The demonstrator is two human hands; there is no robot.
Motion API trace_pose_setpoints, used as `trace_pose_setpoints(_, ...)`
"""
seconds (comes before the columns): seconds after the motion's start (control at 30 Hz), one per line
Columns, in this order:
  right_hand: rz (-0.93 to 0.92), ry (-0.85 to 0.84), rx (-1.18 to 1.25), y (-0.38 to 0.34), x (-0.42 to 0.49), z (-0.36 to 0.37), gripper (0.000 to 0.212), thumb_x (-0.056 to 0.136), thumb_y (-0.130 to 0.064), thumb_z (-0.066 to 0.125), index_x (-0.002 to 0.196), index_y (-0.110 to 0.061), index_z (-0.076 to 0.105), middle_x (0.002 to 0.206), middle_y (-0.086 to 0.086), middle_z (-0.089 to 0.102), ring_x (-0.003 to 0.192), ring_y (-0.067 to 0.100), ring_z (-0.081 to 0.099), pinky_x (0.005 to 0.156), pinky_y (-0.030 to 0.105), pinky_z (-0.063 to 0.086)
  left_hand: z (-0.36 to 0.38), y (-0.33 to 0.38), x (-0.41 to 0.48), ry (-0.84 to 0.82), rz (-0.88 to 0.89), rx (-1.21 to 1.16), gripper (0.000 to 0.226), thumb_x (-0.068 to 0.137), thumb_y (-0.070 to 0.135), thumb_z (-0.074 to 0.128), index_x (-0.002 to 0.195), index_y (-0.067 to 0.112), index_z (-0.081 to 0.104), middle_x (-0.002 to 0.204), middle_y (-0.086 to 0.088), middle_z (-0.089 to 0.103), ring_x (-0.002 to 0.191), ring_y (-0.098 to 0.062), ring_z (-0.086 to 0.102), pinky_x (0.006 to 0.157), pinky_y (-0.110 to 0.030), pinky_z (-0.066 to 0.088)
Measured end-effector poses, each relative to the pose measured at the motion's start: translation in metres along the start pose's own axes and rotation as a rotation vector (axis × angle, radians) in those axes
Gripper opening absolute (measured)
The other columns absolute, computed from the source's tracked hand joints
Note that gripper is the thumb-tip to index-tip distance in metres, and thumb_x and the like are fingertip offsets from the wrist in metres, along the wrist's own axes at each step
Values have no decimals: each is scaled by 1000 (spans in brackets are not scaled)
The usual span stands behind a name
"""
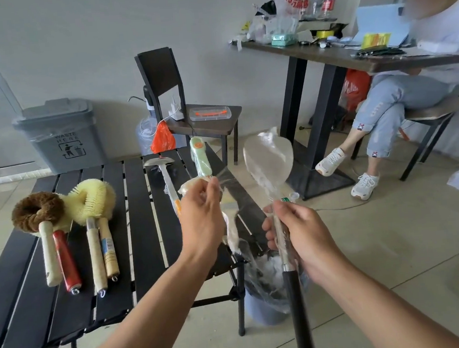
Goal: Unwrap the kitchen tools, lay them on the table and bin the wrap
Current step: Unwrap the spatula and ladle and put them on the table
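Note:
My right hand (pixel 297 231) grips the shaft of a long ladle (pixel 268 156) with a black handle, its bowl still covered in clear wrap. My left hand (pixel 201 215) pinches a strip of that clear wrap (pixel 231 226), pulled out sideways from the ladle and hanging down. Both hands are above the right edge of the black slatted table (pixel 145 236). Unwrapped brushes (pixel 86 203) lie on the table's left part. A metal tool with a white handle (pixel 164 174) and a green-handled brush (pixel 200 159) lie further back. A small grey bin (pixel 267 306) holding crumpled wrap stands under my hands.
A large grey waste bin (pixel 61 133) stands behind the table on the left. A dark chair (pixel 186 105) holds a clear box. A person sits at a cluttered dark desk (pixel 351 57) on the right, legs stretched over the tiled floor.

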State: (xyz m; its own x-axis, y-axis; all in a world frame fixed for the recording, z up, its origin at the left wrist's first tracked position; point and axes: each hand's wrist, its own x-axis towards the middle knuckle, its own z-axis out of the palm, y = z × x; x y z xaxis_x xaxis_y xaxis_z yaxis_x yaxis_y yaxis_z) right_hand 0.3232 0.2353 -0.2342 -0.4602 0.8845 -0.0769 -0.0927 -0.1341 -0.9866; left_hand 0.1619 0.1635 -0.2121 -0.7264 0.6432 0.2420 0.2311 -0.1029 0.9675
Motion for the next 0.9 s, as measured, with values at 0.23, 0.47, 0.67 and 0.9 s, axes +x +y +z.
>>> trace_pose_setpoints(0.23, 58, -55, 103, 3, 2, 0, 27, 107, -27, 62, 108, -2, 70, 78, 10, 73, 65, 17, 66, 59, 28, 56, -8, 4, 3, 32, 28, -20, 42, 112, 38, 52, 77, 15, 48, 50, 14, 41, 44, -3, 33, 41, -19, 30)
trace_pose_setpoints(0.47, 43, -48, 71, 1, 4, -5, 21, 92, -20, 82, 97, -2, 71, 74, 9, 70, 64, 18, 67, 58, 27, 58, -14, 6, 7, 53, 70, 5, 43, 111, 39, 52, 78, 13, 48, 64, -1, 40, 54, -14, 33, 48, -29, 30)
trace_pose_setpoints(0.67, 33, -43, 44, -2, 2, -19, 19, 99, -16, 75, 100, 2, 70, 78, 12, 71, 71, 27, 75, 62, 35, 64, -17, 3, 12, 71, 94, 76, 43, 110, 42, 53, 75, 19, 47, 56, 12, 39, 49, -9, 34, 45, -25, 30)
trace_pose_setpoints(0.9, -2, -69, -39, -25, 12, -33, 19, 101, -18, 71, 106, 1, 72, 92, 18, 77, 83, 36, 80, 65, 36, 66, -18, 4, 17, -5, 122, 97, 43, 110, 44, 53, 78, 16, 49, 52, 12, 40, 45, -8, 33, 41, -21, 32)
